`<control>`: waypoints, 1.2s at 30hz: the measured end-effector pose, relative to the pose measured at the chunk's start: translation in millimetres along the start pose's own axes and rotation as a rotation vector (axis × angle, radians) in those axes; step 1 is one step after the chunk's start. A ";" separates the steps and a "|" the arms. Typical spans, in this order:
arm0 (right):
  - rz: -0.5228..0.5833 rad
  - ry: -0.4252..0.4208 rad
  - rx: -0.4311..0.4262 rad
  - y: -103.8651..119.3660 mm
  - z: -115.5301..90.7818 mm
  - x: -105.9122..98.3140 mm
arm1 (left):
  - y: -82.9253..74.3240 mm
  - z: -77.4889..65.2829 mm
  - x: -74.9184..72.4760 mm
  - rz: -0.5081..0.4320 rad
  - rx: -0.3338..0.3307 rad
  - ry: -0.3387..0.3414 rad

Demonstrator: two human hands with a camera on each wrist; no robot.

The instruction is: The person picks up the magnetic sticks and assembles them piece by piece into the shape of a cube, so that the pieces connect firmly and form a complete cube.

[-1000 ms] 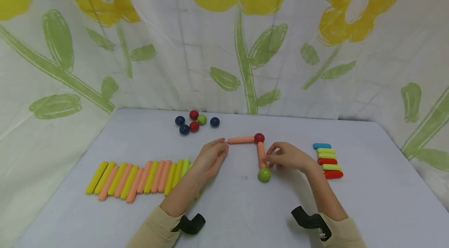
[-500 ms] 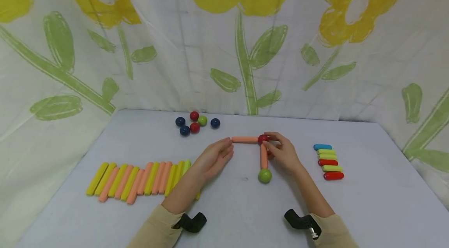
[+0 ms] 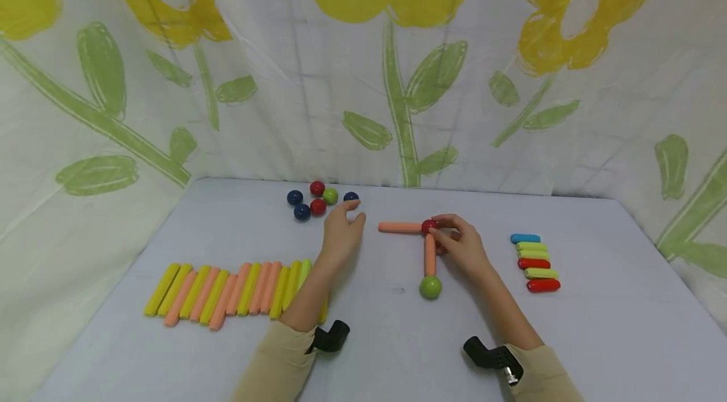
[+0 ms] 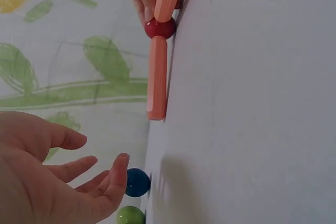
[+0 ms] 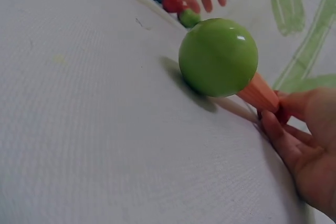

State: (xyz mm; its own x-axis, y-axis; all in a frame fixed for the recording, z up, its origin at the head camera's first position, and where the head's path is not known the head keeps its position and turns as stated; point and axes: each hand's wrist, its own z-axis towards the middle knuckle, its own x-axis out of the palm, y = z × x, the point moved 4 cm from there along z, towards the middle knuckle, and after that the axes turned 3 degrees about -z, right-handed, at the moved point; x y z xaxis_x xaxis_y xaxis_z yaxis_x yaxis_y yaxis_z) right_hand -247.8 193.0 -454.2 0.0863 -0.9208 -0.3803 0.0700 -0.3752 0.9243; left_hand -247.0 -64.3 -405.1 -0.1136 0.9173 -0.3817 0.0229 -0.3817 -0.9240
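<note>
My right hand (image 3: 462,247) pinches a red ball (image 3: 428,226) between thumb and fingers. Joined to that ball are two salmon-orange sticks: one stick (image 3: 400,227) points left, the other stick (image 3: 430,255) runs toward me. A green ball (image 3: 430,287) caps the near end of the second; it looms large in the right wrist view (image 5: 218,57). My left hand (image 3: 342,235), holding nothing, is raised with fingers parted and loosely bent. Its fingertips partly cover a dark blue ball (image 3: 351,197) in the head view; whether they touch it I cannot tell.
Behind the left hand lies a group of balls, among them a red ball (image 3: 318,207) and a green ball (image 3: 330,195). A row of yellow and orange sticks (image 3: 227,295) spans the left side. Several short coloured sticks (image 3: 534,263) are stacked at right. A flowered cloth (image 3: 272,105) hangs behind the table.
My right hand moved from beside the near stick up to the red ball and took hold of it. The joined sticks shifted slightly right. My left hand left the stick's end and reached back toward the balls.
</note>
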 end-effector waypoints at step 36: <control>-0.025 0.011 -0.009 -1.1 1.6 -0.3 | 18.1 24.4 14.7 -0.005 -0.064 0.199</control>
State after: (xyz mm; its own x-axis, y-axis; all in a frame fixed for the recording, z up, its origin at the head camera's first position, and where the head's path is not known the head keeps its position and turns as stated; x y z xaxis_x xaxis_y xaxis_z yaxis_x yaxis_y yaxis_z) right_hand -249.5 193.5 -455.0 0.0953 -0.9098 -0.4041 0.0810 -0.3975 0.9140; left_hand -272.5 -60.5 -426.8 0.0844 0.9258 -0.3686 0.0865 -0.3753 -0.9229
